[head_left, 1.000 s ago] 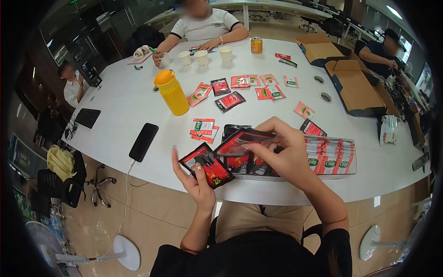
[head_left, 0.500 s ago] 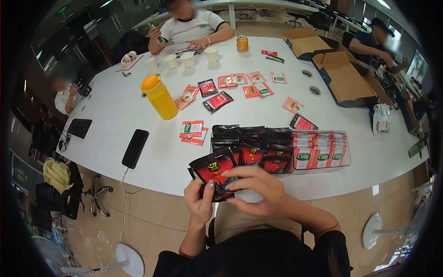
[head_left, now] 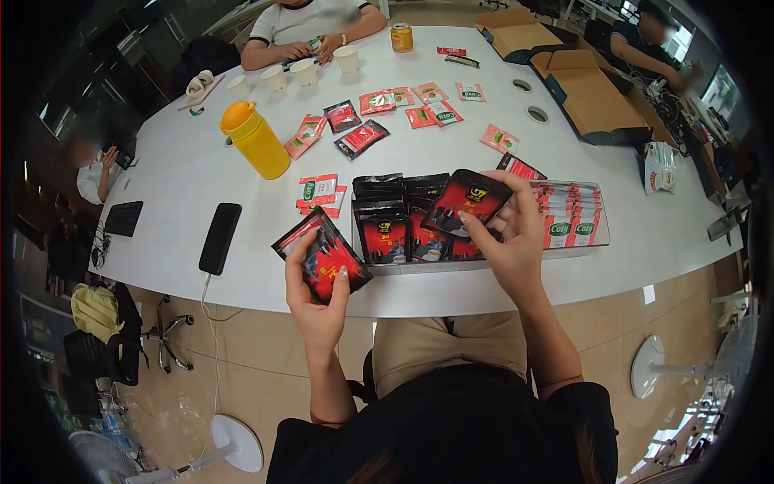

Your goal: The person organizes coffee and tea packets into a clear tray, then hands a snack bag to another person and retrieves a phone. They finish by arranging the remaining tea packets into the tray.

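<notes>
My left hand (head_left: 318, 315) is closed on a few black-and-red coffee sachets (head_left: 321, 262), held tilted in front of the tray's left end. In my right hand (head_left: 520, 242), a G7 coffee sachet (head_left: 469, 198) is pinched between thumb and fingers above the tray. The long tray (head_left: 439, 269) stands near the table's front edge. Upright black coffee sachets (head_left: 384, 239) fill its left and middle parts, while red-and-white Cozy sachets (head_left: 572, 227) stand in its right part. My right hand hides part of the tray between the two kinds.
Loose sachets (head_left: 363, 139) are scattered beyond the tray. A yellow bottle (head_left: 262, 145) and a phone (head_left: 219, 239) on a cable are to the left. Paper cups (head_left: 303, 73) and a can (head_left: 401, 38) stand near a person opposite. Open cardboard boxes (head_left: 592, 97) lie at the right.
My hands have moved apart. The right one now holds a single coffee sachet over the tray; the left has shifted left with the others. The view has tilted downward.
</notes>
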`<state>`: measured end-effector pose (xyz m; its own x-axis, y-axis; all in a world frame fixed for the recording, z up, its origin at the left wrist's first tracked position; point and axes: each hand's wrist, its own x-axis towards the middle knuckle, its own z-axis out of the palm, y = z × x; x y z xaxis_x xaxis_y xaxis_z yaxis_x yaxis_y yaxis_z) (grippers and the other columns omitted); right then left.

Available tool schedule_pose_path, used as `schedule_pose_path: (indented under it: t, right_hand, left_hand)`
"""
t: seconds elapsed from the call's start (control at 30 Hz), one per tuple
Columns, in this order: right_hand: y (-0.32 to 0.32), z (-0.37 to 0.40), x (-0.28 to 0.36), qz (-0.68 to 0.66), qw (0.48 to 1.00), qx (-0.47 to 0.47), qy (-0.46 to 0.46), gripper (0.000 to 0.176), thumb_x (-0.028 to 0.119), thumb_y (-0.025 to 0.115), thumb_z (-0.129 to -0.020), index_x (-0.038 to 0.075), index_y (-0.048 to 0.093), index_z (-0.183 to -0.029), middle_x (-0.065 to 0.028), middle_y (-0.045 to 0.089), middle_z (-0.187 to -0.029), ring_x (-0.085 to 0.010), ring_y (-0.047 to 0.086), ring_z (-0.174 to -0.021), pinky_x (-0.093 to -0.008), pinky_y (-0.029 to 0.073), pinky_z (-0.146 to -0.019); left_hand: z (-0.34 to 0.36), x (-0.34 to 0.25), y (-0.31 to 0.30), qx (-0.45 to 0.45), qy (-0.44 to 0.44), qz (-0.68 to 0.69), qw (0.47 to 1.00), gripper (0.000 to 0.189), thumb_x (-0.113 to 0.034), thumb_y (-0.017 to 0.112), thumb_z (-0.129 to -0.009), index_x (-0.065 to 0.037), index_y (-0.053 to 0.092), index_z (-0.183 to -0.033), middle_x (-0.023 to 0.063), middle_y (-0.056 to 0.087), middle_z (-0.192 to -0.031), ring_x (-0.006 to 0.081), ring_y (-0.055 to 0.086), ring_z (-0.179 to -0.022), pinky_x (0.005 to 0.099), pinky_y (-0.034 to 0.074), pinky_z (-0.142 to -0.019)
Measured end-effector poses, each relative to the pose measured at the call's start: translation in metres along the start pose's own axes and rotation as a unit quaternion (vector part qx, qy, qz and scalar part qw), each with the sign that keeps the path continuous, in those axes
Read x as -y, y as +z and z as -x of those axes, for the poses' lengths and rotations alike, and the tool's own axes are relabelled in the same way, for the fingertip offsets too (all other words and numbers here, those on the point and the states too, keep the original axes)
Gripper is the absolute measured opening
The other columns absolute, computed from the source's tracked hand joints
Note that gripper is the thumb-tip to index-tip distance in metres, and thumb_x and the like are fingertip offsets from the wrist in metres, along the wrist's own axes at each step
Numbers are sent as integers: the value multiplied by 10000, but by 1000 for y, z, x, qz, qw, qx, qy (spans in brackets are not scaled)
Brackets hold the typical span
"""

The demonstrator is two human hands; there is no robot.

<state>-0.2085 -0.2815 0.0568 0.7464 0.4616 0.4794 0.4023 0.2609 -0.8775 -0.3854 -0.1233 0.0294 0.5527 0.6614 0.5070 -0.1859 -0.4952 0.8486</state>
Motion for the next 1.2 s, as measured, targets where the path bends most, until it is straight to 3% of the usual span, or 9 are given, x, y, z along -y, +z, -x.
schedule_pose_path:
  t: [0.1,0.27,0.4,0.57,0.7,0.83,1.0,1.1,1.2]
  right_hand:
    - [2,0,-8,-6,1000,6,22,381,-71,654,-813,-14,504,-1159,-103,659,-971,-104,657,-858,-212,538,-696]
    - [9,-2,-10,23,999,29,23,373,-35,681,-794,5,533,-1135,-109,657,-939,-115,663,-806,-237,533,-653]
    - [3,-1,-8,341,925,135,-94,423,31,719,-738,81,589,-1137,-77,606,-1013,-220,586,-926,-362,472,-781]
    - [4,2,-18,426,881,140,-152,518,50,754,-631,101,587,-1118,-58,533,-1082,-252,495,-1049,-378,379,-869]
    - [0,7,-24,414,888,134,-149,461,79,752,-658,114,602,-1092,-45,532,-1126,-252,479,-1088,-394,372,-897]
    - [-1,13,-30,434,880,111,-158,438,119,742,-689,121,592,-1100,-38,532,-1125,-244,450,-1125,-382,340,-954]
    - [-1,16,-35,459,866,81,-178,369,123,734,-702,110,607,-1048,-36,538,-1132,-240,461,-1125,-382,339,-967]
    - [-2,14,-36,454,870,80,-177,338,121,727,-708,107,619,-1028,-37,542,-1136,-241,468,-1122,-384,343,-962]
    - [-4,15,-38,456,868,90,-174,380,136,736,-715,104,612,-1072,-43,536,-1150,-243,461,-1140,-394,332,-987]
  left_hand:
    - [-5,0,8,-33,-1,29,999,688,87,613,-789,21,314,-1405,141,491,-1256,181,500,-1133,291,444,-952]
    - [-8,-7,10,19,-65,141,988,1062,132,646,-799,-154,-85,-1514,200,548,-1151,192,635,-929,312,533,-828]
    - [-9,-5,11,23,-71,153,985,962,114,665,-799,-121,40,-1492,195,591,-1102,177,639,-930,297,529,-823]
    - [-20,9,-20,131,-61,-7,989,647,73,727,-775,-25,390,-1318,151,634,-1065,143,653,-884,249,538,-711]
    - [-54,-28,-20,198,130,-160,958,382,43,798,-672,11,648,-1022,66,642,-868,129,634,-747,225,512,-621]
    - [-75,-51,-13,266,107,-224,932,527,1,818,-642,-51,626,-1131,72,639,-770,114,565,-651,238,423,-519]
    - [-89,-47,17,336,216,-334,854,386,-82,810,-649,-71,565,-947,92,674,-752,242,633,-683,331,453,-608]
    - [-87,-36,37,418,182,-423,783,348,-123,794,-662,-69,552,-906,95,673,-748,296,629,-699,386,446,-674]
    - [-86,-24,44,413,165,-427,787,342,-132,791,-661,-70,553,-897,87,653,-704,308,605,-664,400,435,-703]
